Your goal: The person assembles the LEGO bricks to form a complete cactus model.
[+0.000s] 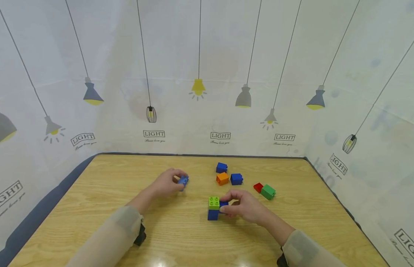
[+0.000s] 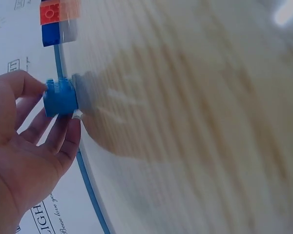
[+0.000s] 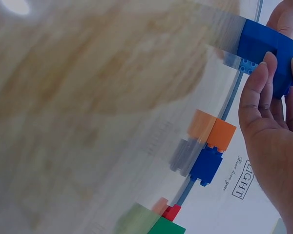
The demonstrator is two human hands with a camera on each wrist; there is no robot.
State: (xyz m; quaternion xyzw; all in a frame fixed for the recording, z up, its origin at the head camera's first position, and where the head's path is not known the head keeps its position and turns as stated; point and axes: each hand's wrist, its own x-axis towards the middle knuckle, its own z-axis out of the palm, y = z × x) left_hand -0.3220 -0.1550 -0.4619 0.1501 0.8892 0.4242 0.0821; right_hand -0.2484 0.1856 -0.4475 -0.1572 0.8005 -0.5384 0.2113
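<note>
In the head view my left hand (image 1: 167, 181) pinches a light blue brick (image 1: 183, 181) down on the table, left of centre. The left wrist view shows the same light blue brick (image 2: 60, 99) between thumb and fingers, its studs toward one side. Nearer the front, my right hand (image 1: 243, 205) grips a dark blue brick (image 1: 223, 205) by its sides. That brick meets the right side of a small stack, a lime green brick (image 1: 214, 202) on top of a blue brick (image 1: 213, 214). My right fingers partly cover the join in the right wrist view.
Behind the stack lie an orange brick (image 1: 222, 179) and two blue bricks, one at the back (image 1: 222, 167) and one on the right (image 1: 236, 179). Farther right, a red brick (image 1: 258, 187) touches a green brick (image 1: 268, 192). A printed curtain (image 1: 207, 118) surrounds the wooden table (image 1: 173, 241).
</note>
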